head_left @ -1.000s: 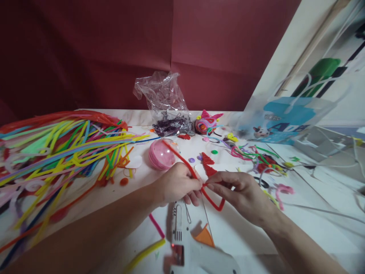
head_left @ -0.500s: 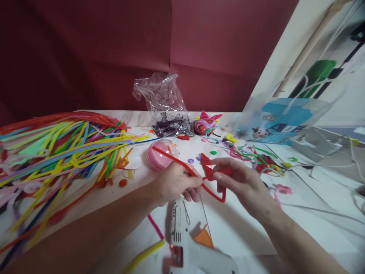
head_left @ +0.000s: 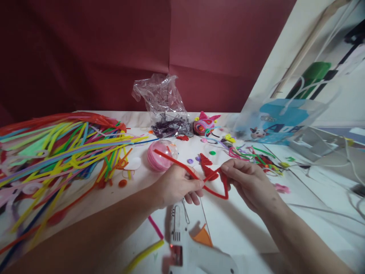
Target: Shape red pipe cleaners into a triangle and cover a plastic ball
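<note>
A red pipe cleaner (head_left: 216, 193) is stretched between my two hands and bent into a small triangle. My left hand (head_left: 179, 185) pinches it where its ends cross, and a long straight tail runs up to the left, in front of a pink-and-clear plastic ball (head_left: 159, 155). At the triangle's upper right corner, my right hand (head_left: 247, 179) is closed on it with thumb and fingers. Behind the triangle lie red ridged triangular pieces (head_left: 205, 160) on the white table. Below my hands rests a white glue gun (head_left: 182, 243) with a small red light.
Colourful pipe cleaners (head_left: 71, 152) heap up on the left. At the back are a clear plastic bag (head_left: 164, 99) and a pink horned craft head (head_left: 204, 125). Coiled pipe cleaners (head_left: 259, 156), a blue-printed bag (head_left: 288, 120) and a grey box (head_left: 312, 142) stand right. An orange piece (head_left: 203, 236) lies beside the glue gun.
My right hand has shifted its hold to the upper corner of the red pipe cleaner, drawing the bent part into a clearer triangle. My left hand has barely moved.
</note>
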The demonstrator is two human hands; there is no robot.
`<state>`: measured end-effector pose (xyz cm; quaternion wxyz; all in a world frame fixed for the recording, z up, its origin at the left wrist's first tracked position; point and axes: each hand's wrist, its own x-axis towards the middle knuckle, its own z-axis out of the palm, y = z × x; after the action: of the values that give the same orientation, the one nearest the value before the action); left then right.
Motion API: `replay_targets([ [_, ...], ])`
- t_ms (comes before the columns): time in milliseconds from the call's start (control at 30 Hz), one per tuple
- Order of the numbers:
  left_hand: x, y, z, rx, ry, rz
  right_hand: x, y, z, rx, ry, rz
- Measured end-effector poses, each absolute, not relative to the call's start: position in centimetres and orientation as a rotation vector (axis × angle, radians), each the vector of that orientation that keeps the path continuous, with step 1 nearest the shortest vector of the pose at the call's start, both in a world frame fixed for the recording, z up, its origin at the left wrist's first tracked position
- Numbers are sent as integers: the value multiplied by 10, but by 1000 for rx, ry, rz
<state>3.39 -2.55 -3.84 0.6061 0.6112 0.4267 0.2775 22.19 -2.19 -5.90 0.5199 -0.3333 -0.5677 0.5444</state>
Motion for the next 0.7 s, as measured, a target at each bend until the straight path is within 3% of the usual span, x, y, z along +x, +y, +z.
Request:
replay_targets([
  [233, 35, -27, -39, 1419, 950, 578, 216, -24, -59, -799, -1348, 1366],
  [500, 39, -25, -40, 1160, 1019, 900, 217, -23, -60, -778, -1376, 1352],
  [700, 40, -25, -40, 1111, 1027, 945, 215, -25, -65, -831, -1478, 1453],
])
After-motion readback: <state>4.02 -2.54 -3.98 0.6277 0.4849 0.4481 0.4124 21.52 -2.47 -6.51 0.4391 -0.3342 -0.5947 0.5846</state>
